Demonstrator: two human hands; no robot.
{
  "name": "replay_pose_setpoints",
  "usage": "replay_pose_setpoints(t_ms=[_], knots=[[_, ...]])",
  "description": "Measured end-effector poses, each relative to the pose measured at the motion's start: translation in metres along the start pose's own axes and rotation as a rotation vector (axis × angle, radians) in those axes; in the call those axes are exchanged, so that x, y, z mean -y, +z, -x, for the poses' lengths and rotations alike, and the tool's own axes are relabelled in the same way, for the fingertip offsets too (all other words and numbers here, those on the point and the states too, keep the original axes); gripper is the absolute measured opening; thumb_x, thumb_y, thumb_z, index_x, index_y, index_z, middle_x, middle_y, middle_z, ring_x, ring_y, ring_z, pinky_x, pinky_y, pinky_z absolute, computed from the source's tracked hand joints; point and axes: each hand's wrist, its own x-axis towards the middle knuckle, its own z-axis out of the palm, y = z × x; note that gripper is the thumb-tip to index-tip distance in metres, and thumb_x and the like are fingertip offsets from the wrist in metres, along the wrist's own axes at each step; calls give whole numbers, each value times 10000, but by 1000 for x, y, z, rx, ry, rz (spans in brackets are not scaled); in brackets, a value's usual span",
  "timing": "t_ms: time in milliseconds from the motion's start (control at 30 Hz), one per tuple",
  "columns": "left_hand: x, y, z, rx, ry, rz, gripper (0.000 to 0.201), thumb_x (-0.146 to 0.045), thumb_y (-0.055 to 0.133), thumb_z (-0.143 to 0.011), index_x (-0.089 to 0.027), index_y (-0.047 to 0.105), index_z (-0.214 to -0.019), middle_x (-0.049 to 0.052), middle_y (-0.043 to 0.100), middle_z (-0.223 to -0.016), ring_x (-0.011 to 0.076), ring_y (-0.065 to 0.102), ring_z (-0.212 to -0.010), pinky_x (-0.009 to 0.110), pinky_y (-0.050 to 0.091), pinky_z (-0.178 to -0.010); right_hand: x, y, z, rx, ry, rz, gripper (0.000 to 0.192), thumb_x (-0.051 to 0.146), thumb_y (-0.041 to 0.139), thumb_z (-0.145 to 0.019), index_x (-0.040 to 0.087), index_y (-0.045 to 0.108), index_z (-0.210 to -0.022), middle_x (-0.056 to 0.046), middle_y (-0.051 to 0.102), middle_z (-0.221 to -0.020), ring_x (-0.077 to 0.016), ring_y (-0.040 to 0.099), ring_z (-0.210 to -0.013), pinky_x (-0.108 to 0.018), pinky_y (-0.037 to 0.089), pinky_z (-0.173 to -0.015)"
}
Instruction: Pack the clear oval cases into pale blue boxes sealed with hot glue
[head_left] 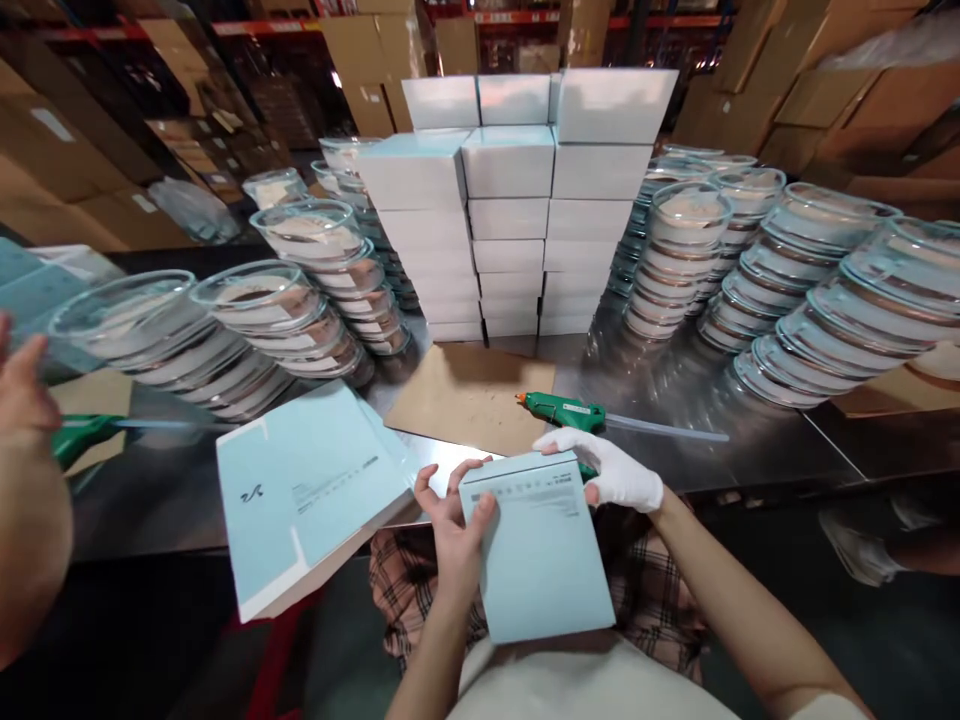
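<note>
Box (544, 555), pale blue, low centre of frame, gripped at left edge by bare left hand (454, 520), top right corner pinched by gloved right hand (611, 468). Just beyond, green glue gun (570, 410) on bench (675, 400); flat cartons (307, 490) lower left.

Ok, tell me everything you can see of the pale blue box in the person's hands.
The box is flat, pale blue, card by its look, with small dark print along its far edge. It is tilted over the person's lap, at the table's near edge. The bare left hand holds its left side; the white-gloved right hand holds its far right corner.
</note>
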Motion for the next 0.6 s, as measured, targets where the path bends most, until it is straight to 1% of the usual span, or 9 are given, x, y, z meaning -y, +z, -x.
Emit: replay_pose_setpoints(t_ms=[67, 133, 200, 233, 267, 333, 400, 533, 600], knots=[[-1, -1, -2, 27, 72, -49, 738, -485, 859, -770, -335, 383, -1313, 53, 672, -1175, 241, 700, -1083, 364, 547, -924, 10, -5, 2, 103, -91, 178, 694, 609, 873, -747, 220, 668, -1283, -134, 622, -1361, -267, 616, -1233, -435, 486, -1072], [-2, -2, -4, 71, 139, -142, 555, -509, 834, -787, -286, 550, -1208, 62, 663, -1154, 256, 681, -1110, 372, 535, -954, 18, -7, 1, 165, -187, 334, 544, 490, 807, -864, 228, 659, -1318, -132, 614, -1343, -247, 609, -1230, -436, 492, -1069], [-3, -4, -6, 126, 185, -241, 393, -552, 802, -803, -235, 668, -992, 83, 657, -1130, 289, 652, -1160, 396, 511, -999, 22, -7, -1, 198, -237, 422, 458, 447, 769, -899, 234, 690, -1297, -126, 608, -1327, -238, 609, -1220, -436, 492, -1070], [-4, -4, -6, 146, 199, -281, 380, -574, 793, -805, -223, 686, -903, 93, 654, -1120, 306, 638, -1181, 408, 500, -1013, 23, -7, -1, 204, -241, 434, 425, 450, 758, -906, 237, 710, -1270, -124, 609, -1322, -236, 612, -1212, -438, 494, -1068], [-5, -5, -6, 157, 207, -309, 388, -592, 786, -804, -219, 694, -856, 100, 650, -1116, 320, 627, -1196, 418, 493, -1019, 21, -7, -1, 205, -234, 429, 399, 462, 750, -911, 240, 727, -1241, -122, 612, -1318, -235, 618, -1204, -440, 497, -1064], [-5, -5, -5, 150, 200, -332, 400, -614, 777, -805, -223, 706, -851, 105, 642, -1125, 331, 614, -1219, 425, 485, -1025, 15, -4, 2, 195, -215, 389, 374, 485, 748, -911, 248, 748, -1200, -119, 623, -1316, -240, 620, -1210, -447, 495, -1065], [-5, -4, -5, 125, 180, -329, 405, -626, 772, -803, -230, 704, -854, 99, 641, -1129, 322, 614, -1215, 414, 487, -1021, 4, 2, 7, 111, -196, 303, 409, 507, 763, -897, 259, 736, -1222, -122, 619, -1352, -246, 608, -1241, -438, 488, -1069], [-2, -3, -7, 42, 162, -289, 390, -612, 783, -795, -241, 687, -869, 72, 646, -1121, 290, 619, -1193, 382, 493, -1016, -21, 19, 18, -215, -89, 7, 612, 618, 814, -810, 284, 642, -1293, -132, 513, -1525, -235, 634, -1192, -376, 528, -1005], [-1, -3, -11, 34, 157, -280, 383, -603, 781, -801, -240, 687, -879, 73, 647, -1136, 288, 618, -1195, 378, 486, -1021, -28, 22, 20, -285, -49, -35, 583, 628, 804, -815, 287, 631, -1255, -123, 497, -1550, -241, 635, -1207, -364, 534, -1000]])
